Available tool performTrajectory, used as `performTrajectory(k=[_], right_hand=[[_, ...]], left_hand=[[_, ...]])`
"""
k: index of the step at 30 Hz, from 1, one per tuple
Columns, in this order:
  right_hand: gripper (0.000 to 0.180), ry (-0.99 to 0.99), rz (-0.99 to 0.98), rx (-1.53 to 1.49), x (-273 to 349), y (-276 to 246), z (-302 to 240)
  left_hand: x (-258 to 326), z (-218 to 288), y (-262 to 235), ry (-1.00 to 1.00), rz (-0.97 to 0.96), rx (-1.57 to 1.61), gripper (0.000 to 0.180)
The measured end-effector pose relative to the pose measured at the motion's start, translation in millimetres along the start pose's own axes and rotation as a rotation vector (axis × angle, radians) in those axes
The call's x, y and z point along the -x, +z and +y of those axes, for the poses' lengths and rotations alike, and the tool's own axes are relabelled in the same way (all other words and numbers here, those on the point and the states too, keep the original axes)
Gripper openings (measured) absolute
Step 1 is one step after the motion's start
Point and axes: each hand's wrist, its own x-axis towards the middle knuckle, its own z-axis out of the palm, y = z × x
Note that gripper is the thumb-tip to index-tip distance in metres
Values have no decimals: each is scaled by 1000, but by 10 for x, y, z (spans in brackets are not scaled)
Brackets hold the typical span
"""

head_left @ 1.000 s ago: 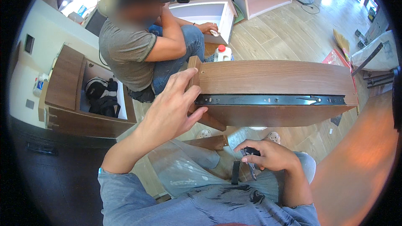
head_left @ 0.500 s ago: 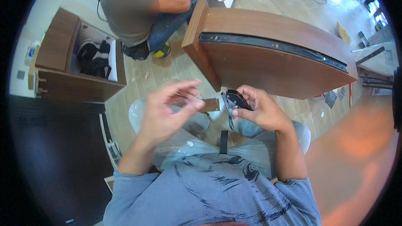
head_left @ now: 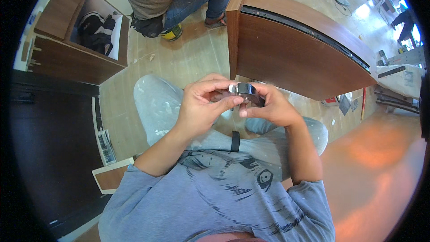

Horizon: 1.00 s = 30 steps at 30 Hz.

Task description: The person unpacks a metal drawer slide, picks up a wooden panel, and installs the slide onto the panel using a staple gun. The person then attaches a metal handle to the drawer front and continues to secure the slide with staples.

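Two brown containers, an open cabinet (head_left: pixel 76 60) and a drawer (head_left: pixel 295 58), stand with floor (head_left: pixel 188 58) between; a dark bag (head_left: pixel 95 32) lies in the cabinet. Near the drawer's closest edge, left hand (head_left: pixel 197 103) and right hand (head_left: pixel 275 107) pinch a small black object (head_left: pixel 246 89).

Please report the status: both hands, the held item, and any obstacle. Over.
Right hand grips small black object, type unclear. Left hand fingers at its left end. Wooden drawer with black slide rail beyond hands.
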Motion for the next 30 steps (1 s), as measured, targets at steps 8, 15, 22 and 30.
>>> performTrajectory(k=[8,15,22,30], right_hand=[[23,256,-258,-41,-38,96,125],[35,143,-348,-515,-62,188,342],[49,79,-545,-893,-42,328,425],[45,55,-462,-874,-70,438,531]], left_hand=[[43,153,-173,6,-91,-152,38],[77,178,-269,-278,-121,191,48],[-29,134,-307,-259,-129,103,45],[-23,149,-330,-396,-104,229,41]])
